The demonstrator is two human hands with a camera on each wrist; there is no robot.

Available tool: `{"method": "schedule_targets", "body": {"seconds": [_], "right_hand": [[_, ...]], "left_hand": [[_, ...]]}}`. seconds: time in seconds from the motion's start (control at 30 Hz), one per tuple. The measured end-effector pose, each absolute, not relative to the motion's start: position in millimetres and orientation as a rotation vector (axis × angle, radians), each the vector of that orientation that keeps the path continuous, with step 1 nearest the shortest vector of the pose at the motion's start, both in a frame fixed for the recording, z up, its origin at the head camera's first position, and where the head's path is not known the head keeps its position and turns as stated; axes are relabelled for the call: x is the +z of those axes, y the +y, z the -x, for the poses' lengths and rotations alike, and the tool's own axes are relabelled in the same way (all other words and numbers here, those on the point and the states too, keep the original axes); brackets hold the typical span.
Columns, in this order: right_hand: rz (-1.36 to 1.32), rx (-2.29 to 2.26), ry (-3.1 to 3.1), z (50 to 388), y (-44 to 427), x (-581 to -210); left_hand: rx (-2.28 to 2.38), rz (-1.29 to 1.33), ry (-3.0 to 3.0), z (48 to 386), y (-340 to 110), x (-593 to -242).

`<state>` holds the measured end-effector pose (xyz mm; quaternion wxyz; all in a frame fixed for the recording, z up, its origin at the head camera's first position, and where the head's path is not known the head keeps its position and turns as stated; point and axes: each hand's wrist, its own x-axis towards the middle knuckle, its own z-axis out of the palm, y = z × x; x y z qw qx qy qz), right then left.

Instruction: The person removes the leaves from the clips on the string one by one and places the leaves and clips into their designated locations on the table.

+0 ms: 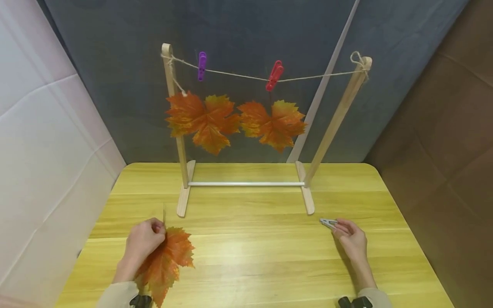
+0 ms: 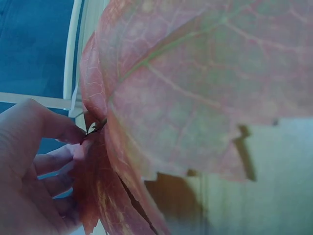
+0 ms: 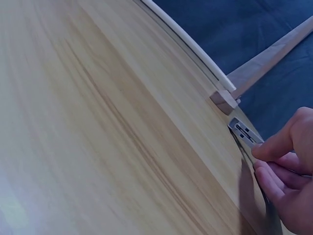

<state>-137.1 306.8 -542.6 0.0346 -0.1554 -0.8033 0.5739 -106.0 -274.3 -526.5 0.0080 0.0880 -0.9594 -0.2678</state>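
Leaf [image 1: 175, 246] is pinched by its stem [image 1: 164, 214] in the left hand [image 1: 142, 241], over the near left of the table [image 1: 246, 265], and a peg [image 1: 327, 223] gripped well apart in the right hand [image 1: 353, 243], as hanging is seemingly readied, both likely needing to be raised to the string [image 1: 239, 75].

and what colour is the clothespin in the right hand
Grey; the clothespin shows best in the right wrist view, pinched by the right hand.

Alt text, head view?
A person's left hand holds a jagged orange leaf by the stem, the right hand a grey clothespin, over a yellow wood-grain table. Beyond, two similar leaves hang below a beige string with purple and red plastic clothespins.
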Motion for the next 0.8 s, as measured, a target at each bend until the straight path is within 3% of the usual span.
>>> {"method": "schedule_targets", "body": {"seconds": [0.8], "right_hand": [[0.46, 1.541, -2.532, 141.3, 306.7, -548.2]], "left_hand": [[-0.79, -0.295, -2.944, 126.2, -280.9, -526.6]]}}
